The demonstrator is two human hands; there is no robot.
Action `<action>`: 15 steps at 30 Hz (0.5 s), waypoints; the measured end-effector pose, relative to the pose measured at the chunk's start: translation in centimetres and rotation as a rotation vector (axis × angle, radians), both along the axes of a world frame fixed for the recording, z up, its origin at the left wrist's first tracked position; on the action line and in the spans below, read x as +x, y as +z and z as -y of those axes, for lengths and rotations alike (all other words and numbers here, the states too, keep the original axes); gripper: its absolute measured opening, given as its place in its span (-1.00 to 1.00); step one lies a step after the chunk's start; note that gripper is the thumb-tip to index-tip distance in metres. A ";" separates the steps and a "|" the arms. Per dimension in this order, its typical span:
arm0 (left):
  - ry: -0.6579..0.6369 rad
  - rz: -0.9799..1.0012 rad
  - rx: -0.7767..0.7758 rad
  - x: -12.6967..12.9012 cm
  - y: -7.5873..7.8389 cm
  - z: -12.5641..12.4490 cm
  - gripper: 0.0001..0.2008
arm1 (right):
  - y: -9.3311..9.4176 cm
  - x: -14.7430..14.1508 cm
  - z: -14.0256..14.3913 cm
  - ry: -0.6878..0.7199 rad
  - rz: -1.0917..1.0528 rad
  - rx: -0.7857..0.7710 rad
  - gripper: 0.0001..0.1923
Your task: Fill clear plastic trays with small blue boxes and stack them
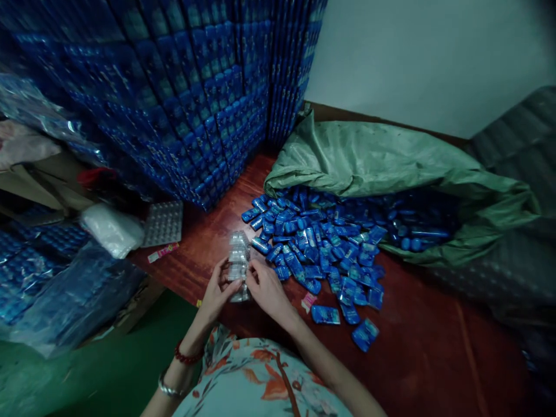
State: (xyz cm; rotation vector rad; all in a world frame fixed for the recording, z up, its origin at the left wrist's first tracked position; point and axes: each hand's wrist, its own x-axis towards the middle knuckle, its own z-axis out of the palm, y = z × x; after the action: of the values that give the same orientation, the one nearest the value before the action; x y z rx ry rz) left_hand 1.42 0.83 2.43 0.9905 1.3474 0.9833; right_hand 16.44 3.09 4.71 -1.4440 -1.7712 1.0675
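On the red-brown bench (pixel 208 243), head view: both hands meet over a clear plastic tray strip (pixel 238 260), lying lengthwise just ahead of the person. Left hand (pixel 217 292) has its grip pinched on the strip's near edge; right hand (pixel 266 288) closes fingers on its right side. Just right, blue packets (pixel 321 255) spill from a green sack (pixel 369 156); stacked blue boxes (pixel 182 98) tower behind.

Both hands (pixel 243 286) hold a clear blister strip (pixel 238 263).

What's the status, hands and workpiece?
Left hand and right hand both grip the clear tray strip. Blue packets heaped alongside right, spilling from green sack.
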 end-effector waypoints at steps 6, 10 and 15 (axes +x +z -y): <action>0.063 -0.105 0.081 -1.5 -1.6 -0.1 -0.34 | -1.2 -0.3 0.0 -0.038 -0.172 -0.029 -0.90; 0.114 -0.172 0.088 -3.2 -2.5 -0.4 -0.33 | -1.1 -0.9 0.1 -0.049 -0.155 0.013 -0.89; 0.348 -0.393 0.071 -7.3 -4.3 -2.3 -0.41 | 2.8 2.4 1.2 -0.015 0.130 0.146 -0.87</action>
State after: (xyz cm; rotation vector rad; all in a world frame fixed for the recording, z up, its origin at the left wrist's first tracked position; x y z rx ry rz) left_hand -5.84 3.16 -1.84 1.0609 1.8680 1.1382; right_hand 18.80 1.93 7.53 -1.4629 -1.8839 0.8338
